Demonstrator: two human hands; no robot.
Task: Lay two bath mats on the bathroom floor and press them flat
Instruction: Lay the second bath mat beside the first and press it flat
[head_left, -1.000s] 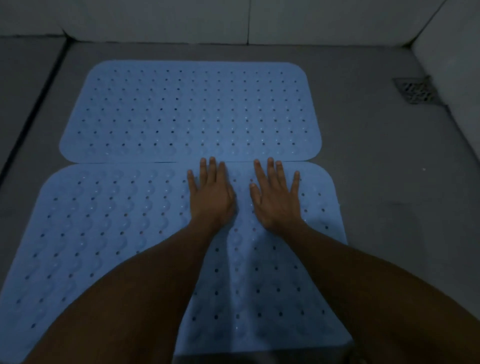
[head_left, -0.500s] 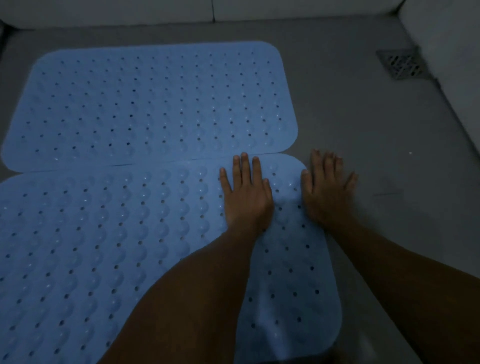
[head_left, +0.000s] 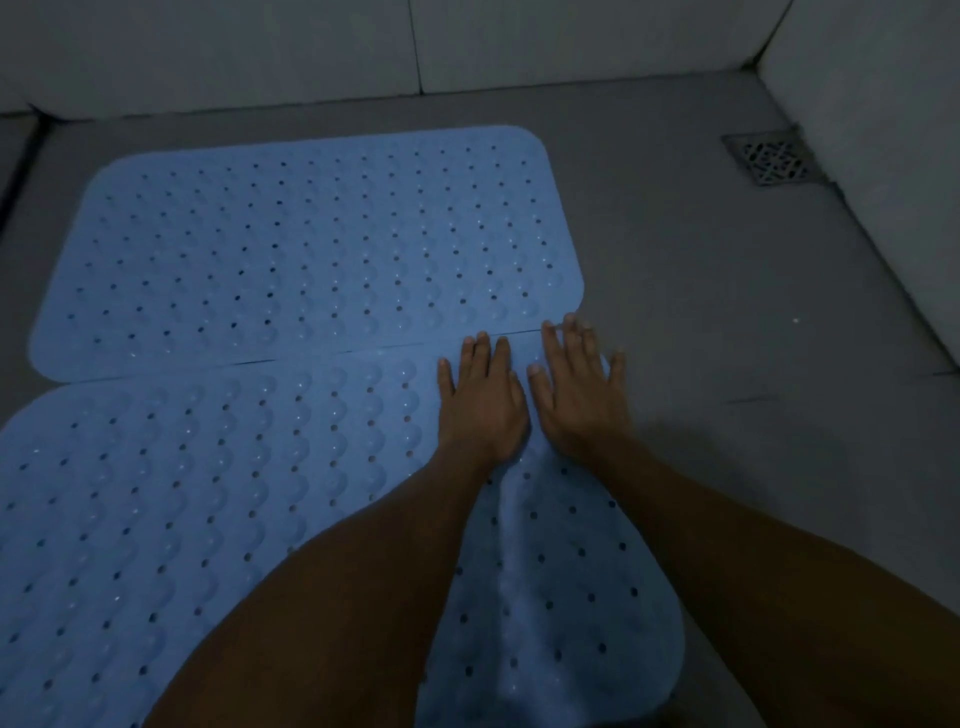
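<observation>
Two light blue perforated bath mats lie side by side on the grey floor. The far mat (head_left: 311, 249) lies flat near the wall. The near mat (head_left: 182, 493) touches its long edge and runs toward me. My left hand (head_left: 480, 405) presses palm down, fingers straight, on the near mat's far right part. Right beside it, my right hand (head_left: 579, 395) presses flat on that mat's far right corner, its fingertips reaching the seam between the mats. A raised crease (head_left: 514, 561) runs down the near mat between my forearms.
A square metal floor drain (head_left: 771, 158) sits in the far right corner. White tiled walls (head_left: 519, 41) close the back and right sides. Bare grey floor (head_left: 753, 338) stretches to the right of the mats. A dark floor joint (head_left: 15, 171) runs along the left.
Both hands slid rightward along the near mat's far edge. My right hand, half on the bare floor half a second ago, now lies on the mat's corner close to my left hand.
</observation>
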